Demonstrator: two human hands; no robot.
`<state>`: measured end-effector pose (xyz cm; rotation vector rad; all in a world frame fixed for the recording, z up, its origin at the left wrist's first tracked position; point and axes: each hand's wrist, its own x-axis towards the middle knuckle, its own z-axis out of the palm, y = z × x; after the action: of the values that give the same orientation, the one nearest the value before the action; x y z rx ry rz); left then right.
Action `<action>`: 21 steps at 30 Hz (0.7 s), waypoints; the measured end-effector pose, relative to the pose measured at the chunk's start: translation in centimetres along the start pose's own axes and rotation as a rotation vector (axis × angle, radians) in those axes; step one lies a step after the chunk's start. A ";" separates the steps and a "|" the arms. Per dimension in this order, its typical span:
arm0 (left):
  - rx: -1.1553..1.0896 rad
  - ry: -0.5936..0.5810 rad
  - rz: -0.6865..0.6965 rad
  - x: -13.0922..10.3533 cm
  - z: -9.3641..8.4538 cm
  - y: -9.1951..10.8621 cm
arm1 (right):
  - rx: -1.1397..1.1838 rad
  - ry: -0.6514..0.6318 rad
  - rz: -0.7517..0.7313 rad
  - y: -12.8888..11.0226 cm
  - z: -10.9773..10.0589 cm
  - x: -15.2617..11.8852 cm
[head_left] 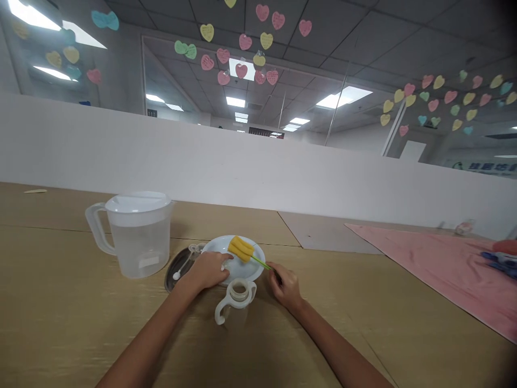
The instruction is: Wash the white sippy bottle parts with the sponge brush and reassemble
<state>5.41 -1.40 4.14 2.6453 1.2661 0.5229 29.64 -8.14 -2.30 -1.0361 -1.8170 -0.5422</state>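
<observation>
My right hand point(286, 285) is closed around the thin green handle of a yellow sponge brush point(241, 249). The sponge head is over the far side of a white plate point(258, 250). My left hand point(210, 269) reaches over the plate's left side, its thumb and forefinger curled around a small whitish piece that I cannot make out. Nearer to me, between my forearms, a clear bottle with a white two-handled collar point(238, 302) stands upright with its mouth uncovered. Partly behind my left wrist lies a dark oval tray point(172, 272), with a small white-tipped brush point(177, 274) on it.
A large translucent lidded pitcher point(141, 242) stands left of the tray, its handle facing left. A pink cloth point(436, 269) covers the table's right side, with a blue and red item point(503, 258) at its edge. A low white partition point(242, 167) runs behind the table.
</observation>
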 end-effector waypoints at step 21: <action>-0.263 0.469 0.083 -1.6 0.7 -1.1 | 0.016 -0.006 -0.073 0.0 0.2 -0.1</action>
<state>3.94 -1.89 2.79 2.4374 1.0948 1.2853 29.55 -7.97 -2.46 -0.9640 -1.8672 -0.5680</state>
